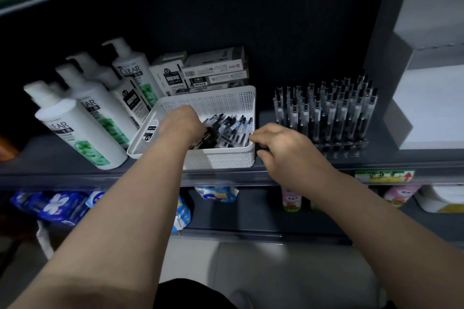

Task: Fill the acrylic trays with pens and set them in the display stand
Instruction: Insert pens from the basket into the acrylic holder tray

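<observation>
A white plastic basket (218, 98) with perforated, lattice-like walls and rounded corners sits on a dark, matte shelf (50, 158). Inside it lies a loose heap of pens (233, 128), slim clear barrels with black ink cores, black clips and tips, all slanting the same way toward the back right. The left hand (179, 123) reaches down into the basket at the left edge of this heap; its back faces the camera and its fingers are hidden below it among the pens, so whether they grip any cannot be told. The right hand (288, 148) is at the basket's front right corner, fingers loosely bent with their tips at the rim just beside the pens; whether they grip the rim is unclear. Just right of it a clear acrylic tray (344, 145) holds rows of the same pens standing upright. Glossy white pump bottles (82, 133) stand left of the basket, and cardboard pen boxes (213, 70) are stacked behind it.
</observation>
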